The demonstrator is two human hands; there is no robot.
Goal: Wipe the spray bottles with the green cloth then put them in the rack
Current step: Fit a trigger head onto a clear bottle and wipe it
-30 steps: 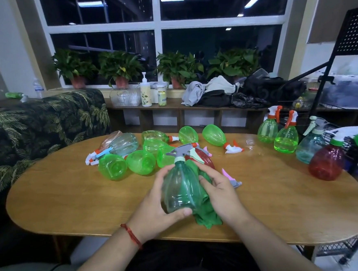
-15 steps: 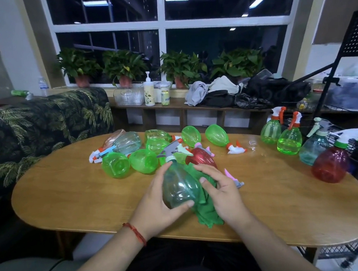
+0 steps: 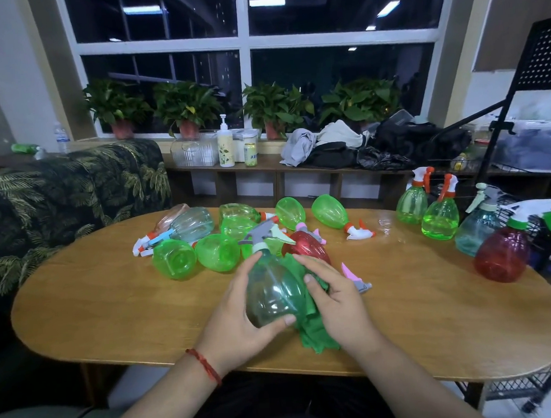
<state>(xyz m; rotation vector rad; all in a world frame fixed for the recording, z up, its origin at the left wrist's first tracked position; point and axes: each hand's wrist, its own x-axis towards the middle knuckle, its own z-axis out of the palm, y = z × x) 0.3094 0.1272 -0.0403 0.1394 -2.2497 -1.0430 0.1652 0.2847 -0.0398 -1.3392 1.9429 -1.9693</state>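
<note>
Main risk is a slip. The bottle (image 3: pixel 270 290) is smooth, rounded plastic, held tilted just above the table (image 3: pixel 111 302), and the cloth (image 3: pixel 312 333) pushes on it from one side only, so a hard rub could squeeze it out of the grip. Its trigger head points toward the pile (image 3: pixel 205 246) of lying bottles close behind, and a swing there could set those round bodies rolling. The cloth is bunched and much of it hangs loose below, so part of the surface may go unwiped. The left hand (image 3: pixel 239 315) wraps the bottle's left side, fingers curled behind and thumb hooked under the base, gripping firmly. The right hand (image 3: pixel 336 299) cups the cloth against the bottle's right flank, thumb and fingers bent over the fabric and holding it. Both forearms reach in over the near edge. The rack (image 3: pixel 547 56) stands well apart, right of the table.
</note>
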